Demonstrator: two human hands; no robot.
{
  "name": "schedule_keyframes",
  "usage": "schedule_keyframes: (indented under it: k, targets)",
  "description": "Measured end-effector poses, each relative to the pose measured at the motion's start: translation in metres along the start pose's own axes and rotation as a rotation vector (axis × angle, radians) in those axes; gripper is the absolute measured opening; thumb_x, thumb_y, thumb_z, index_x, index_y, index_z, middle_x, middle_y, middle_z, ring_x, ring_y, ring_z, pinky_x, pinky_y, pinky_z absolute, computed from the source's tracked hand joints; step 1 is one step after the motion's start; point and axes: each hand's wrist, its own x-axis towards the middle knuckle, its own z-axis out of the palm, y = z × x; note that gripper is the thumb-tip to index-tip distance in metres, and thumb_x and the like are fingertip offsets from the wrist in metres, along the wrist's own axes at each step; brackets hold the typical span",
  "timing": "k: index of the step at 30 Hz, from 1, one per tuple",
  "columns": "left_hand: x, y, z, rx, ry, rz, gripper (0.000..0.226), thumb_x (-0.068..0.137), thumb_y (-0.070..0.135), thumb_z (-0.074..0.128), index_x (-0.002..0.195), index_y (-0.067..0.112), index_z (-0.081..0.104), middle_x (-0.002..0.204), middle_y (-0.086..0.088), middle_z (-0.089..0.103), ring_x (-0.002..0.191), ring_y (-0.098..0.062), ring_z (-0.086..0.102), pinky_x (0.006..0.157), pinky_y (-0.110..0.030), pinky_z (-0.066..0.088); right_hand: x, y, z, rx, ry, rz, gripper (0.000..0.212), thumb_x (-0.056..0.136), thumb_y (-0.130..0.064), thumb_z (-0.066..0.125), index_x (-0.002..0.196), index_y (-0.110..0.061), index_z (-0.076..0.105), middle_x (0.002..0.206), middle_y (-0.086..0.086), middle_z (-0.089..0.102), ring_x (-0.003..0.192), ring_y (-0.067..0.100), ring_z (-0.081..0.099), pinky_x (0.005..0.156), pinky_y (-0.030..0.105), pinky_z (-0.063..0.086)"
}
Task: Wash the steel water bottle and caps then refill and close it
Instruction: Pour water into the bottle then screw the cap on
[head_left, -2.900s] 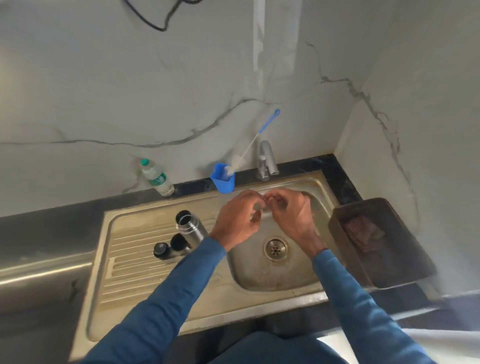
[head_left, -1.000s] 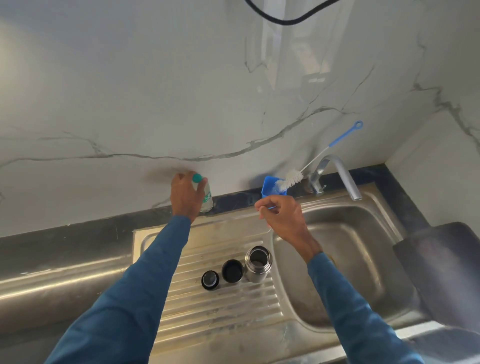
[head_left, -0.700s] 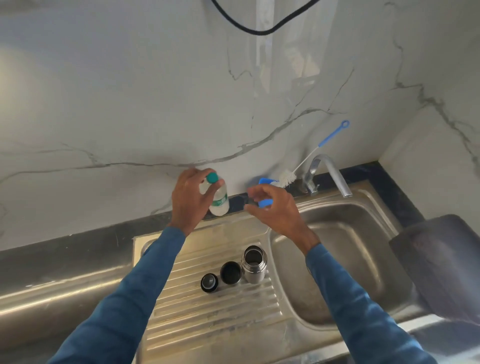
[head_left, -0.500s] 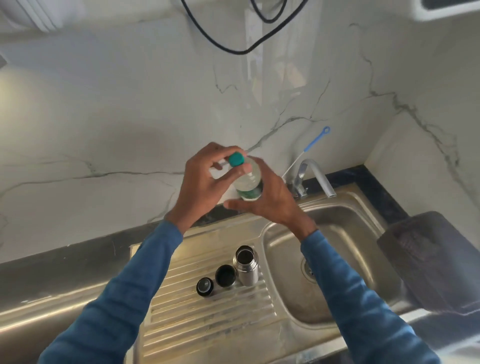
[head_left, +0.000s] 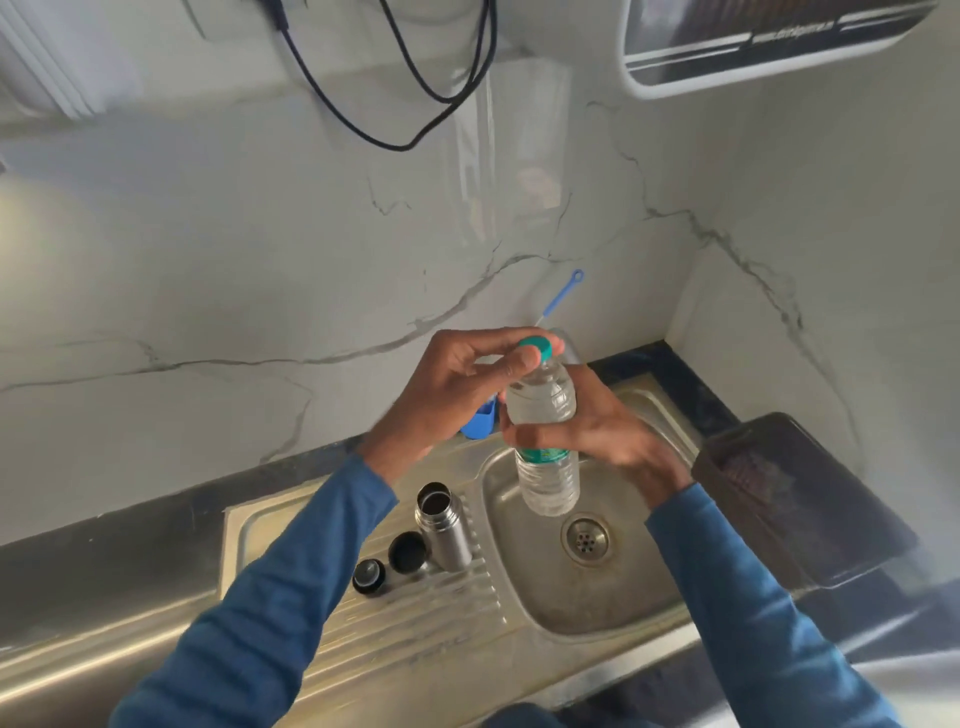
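Note:
The steel water bottle stands uncapped on the ribbed drainboard, beside the basin's left edge. Two black caps lie left of it: a cup-like cap touching it and a smaller cap further left. A clear plastic water bottle with a green label is held upright above the sink basin. My right hand grips its middle. My left hand pinches its teal cap with fingers and thumb.
A blue cup holding a bottle brush with a blue handle stands at the wall, partly hidden behind my hands. A dark tray sits on the counter right of the sink. Cables hang on the marble wall above.
My left hand lifted the plastic bottle from the wall and brought it over the basin. My right hand took hold of its body while the left shifted to its cap.

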Motion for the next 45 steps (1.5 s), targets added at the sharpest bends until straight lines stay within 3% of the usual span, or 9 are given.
schedule_keyframes:
  k: [5,9,12,16,21,26,32,38,45]
  targets:
    - [-0.009,-0.018,0.032,0.039,0.335,0.040,0.016,0.097,0.027,0.078,0.112,0.024,0.083,0.103,0.000,0.082,0.088,-0.050,0.072,0.085,-0.069,0.056,-0.005,0.017,0.018,-0.141,0.335,0.033,0.034,0.075,-0.017,0.094,0.103,-0.018,0.076,0.091,0.002,0.078,0.083,0.024,0.076,0.075,0.043,0.062]
    - [-0.014,-0.025,0.051,0.065,0.668,-0.001,0.016,0.081,0.038,0.092,0.095,0.031,0.086,0.086,0.004,0.080,0.077,-0.033,0.068,0.076,-0.056,0.059,-0.003,0.033,0.040,-0.246,0.537,0.025,0.050,0.071,-0.037,0.097,0.115,-0.028,0.074,0.097,-0.012,0.078,0.087,0.003,0.074,0.073,0.018,0.055]
    - [-0.018,-0.025,0.059,0.013,0.758,-0.051,0.017,0.077,0.035,0.096,0.087,0.026,0.086,0.080,0.006,0.080,0.074,-0.030,0.070,0.075,-0.048,0.060,-0.006,0.038,0.051,-0.214,0.561,-0.008,0.051,0.073,-0.040,0.095,0.118,-0.031,0.072,0.100,-0.012,0.079,0.089,0.001,0.075,0.075,0.015,0.054]
    - [-0.020,-0.030,0.058,0.026,0.912,-0.097,0.032,0.073,0.033,0.098,0.076,0.008,0.078,0.071,0.003,0.076,0.067,-0.003,0.069,0.069,-0.015,0.051,-0.011,0.046,0.061,-0.253,0.557,0.080,0.052,0.070,-0.037,0.098,0.113,-0.025,0.072,0.096,-0.014,0.077,0.086,-0.005,0.072,0.071,0.007,0.050]
    - [-0.028,-0.049,0.026,0.040,0.873,-0.144,0.021,0.082,0.035,0.092,0.086,0.017,0.081,0.082,0.006,0.079,0.081,-0.007,0.073,0.082,-0.022,0.058,-0.014,0.061,0.069,-0.305,0.483,0.204,0.045,0.067,-0.023,0.096,0.104,-0.019,0.071,0.083,-0.013,0.071,0.074,-0.011,0.064,0.063,0.005,0.045]
    - [-0.068,-0.110,-0.019,0.228,0.750,-0.406,0.019,0.088,0.041,0.084,0.097,0.024,0.082,0.088,0.014,0.080,0.086,-0.002,0.076,0.089,-0.036,0.063,-0.020,0.077,0.076,-0.379,0.316,0.282,0.040,0.064,-0.024,0.096,0.093,-0.022,0.069,0.077,-0.011,0.069,0.068,-0.010,0.062,0.060,0.009,0.046]
    - [-0.104,-0.168,-0.031,0.436,0.573,-0.621,0.020,0.088,0.043,0.083,0.097,0.026,0.082,0.091,0.019,0.077,0.083,0.006,0.071,0.088,-0.031,0.059,-0.020,0.094,0.085,-0.532,0.107,0.361,0.059,0.046,-0.066,0.072,0.083,-0.020,0.068,0.070,-0.007,0.068,0.064,0.000,0.062,0.058,0.022,0.046]
    - [-0.104,-0.186,-0.026,0.447,0.554,-0.634,0.013,0.092,0.033,0.080,0.100,0.023,0.080,0.089,0.019,0.073,0.079,0.011,0.066,0.064,-0.002,0.042,-0.011,0.096,0.086,-0.732,-0.030,0.467,0.049,0.053,-0.057,0.079,0.088,-0.025,0.067,0.079,-0.007,0.068,0.072,0.015,0.063,0.056,0.025,0.042]
    - [-0.107,-0.192,-0.023,0.414,0.603,-0.637,0.013,0.093,0.038,0.079,0.099,0.027,0.079,0.086,0.022,0.071,0.077,0.011,0.065,0.069,-0.006,0.041,-0.005,0.098,0.084,-0.852,-0.080,0.514,0.057,0.059,-0.062,0.089,0.105,-0.032,0.072,0.093,-0.012,0.073,0.082,0.011,0.066,0.057,0.016,0.038]
